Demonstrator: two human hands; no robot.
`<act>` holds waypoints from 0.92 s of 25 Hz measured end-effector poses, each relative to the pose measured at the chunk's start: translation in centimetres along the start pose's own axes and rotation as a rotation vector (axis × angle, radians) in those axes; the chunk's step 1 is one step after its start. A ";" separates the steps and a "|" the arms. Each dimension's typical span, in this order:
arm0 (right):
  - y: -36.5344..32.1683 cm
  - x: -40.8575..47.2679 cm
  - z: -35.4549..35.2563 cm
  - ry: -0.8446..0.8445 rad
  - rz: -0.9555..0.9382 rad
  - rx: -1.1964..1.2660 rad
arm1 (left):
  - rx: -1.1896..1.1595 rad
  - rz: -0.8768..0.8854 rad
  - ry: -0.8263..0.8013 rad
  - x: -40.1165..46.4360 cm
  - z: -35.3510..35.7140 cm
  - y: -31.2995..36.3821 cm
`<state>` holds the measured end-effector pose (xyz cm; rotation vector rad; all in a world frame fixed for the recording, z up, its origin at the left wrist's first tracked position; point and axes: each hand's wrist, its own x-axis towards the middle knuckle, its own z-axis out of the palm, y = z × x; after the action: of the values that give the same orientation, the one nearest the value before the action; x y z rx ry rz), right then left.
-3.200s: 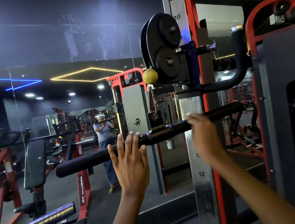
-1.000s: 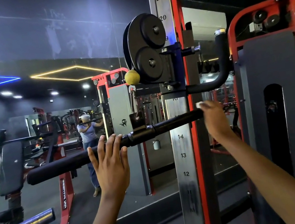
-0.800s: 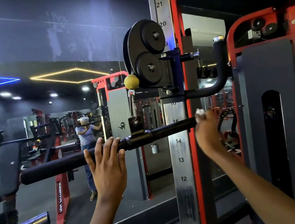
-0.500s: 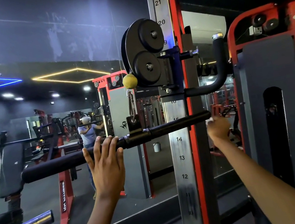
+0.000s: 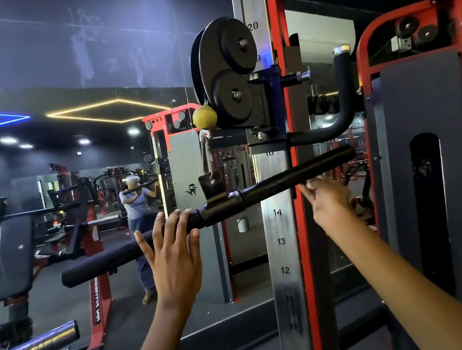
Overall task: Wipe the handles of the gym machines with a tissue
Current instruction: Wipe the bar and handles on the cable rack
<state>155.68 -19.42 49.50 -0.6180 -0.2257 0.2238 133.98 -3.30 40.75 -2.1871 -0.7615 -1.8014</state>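
Observation:
A black straight bar handle [image 5: 271,185] hangs by a carabiner [image 5: 207,157] from the cable pulley [image 5: 228,73] and tilts up to the right. My left hand [image 5: 171,247] rests on its left half beside the centre collar, fingers straight over the bar. My right hand [image 5: 330,199] is just under the right half of the bar, fingers curled, fingertips at the bar's underside. The tissue seen earlier in that hand is hidden now.
A numbered steel upright [image 5: 282,243] with a red post stands right behind the bar. A curved black handle [image 5: 344,105] juts out above it. A grey weight-stack cover [image 5: 432,170] is at the right. A mirror wall reflects a bench [image 5: 13,259] and a person.
My right hand slid off the bar's right end with the tissue, dropped, then came back left under the bar. The bar's right end rose. My left hand stayed put.

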 end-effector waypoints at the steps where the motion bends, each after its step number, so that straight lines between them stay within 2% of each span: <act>1: -0.2 -1.0 0.1 0.005 0.002 -0.014 | -0.005 0.001 0.000 -0.1 0.0 0.1; 3: -1.6 -0.3 -0.6 0.100 -0.069 0.061 | -0.014 0.005 0.001 -0.3 0.0 0.3; 5: -3.8 0.3 -1.0 0.223 -0.269 0.167 | -0.025 0.010 0.004 -0.3 0.0 0.4; 7: -4.0 -0.2 -1.0 0.201 -0.421 0.180 | -0.021 0.009 0.011 -0.3 -0.1 0.6; 9: -2.1 -1.8 -1.4 0.174 -0.464 0.017 | -0.012 -0.004 0.016 -0.5 -0.1 0.9; 13: 0.7 -3.0 -2.7 -0.005 -0.654 -0.405 | -0.008 -0.004 0.015 -0.8 -0.1 1.4; 15: -0.6 -1.1 -2.8 0.065 -0.779 -0.531 | -0.006 -0.001 0.015 -0.8 -0.2 1.3; 18: -1.5 0.0 -2.6 0.179 -0.821 -0.701 | -0.002 -0.009 0.027 -0.6 -0.4 1.4; 20: 0.8 -2.3 -1.8 0.045 -0.909 -0.908 | 0.004 -0.016 0.036 -0.5 -0.5 1.5; 23: 5.7 -6.5 -0.6 -0.513 -1.148 -1.119 | 0.028 -0.025 0.039 -0.5 -0.6 1.4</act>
<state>148.87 -16.98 44.70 -1.4141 -1.1950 -0.9436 134.10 -4.86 40.67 -2.1281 -0.8043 -1.8280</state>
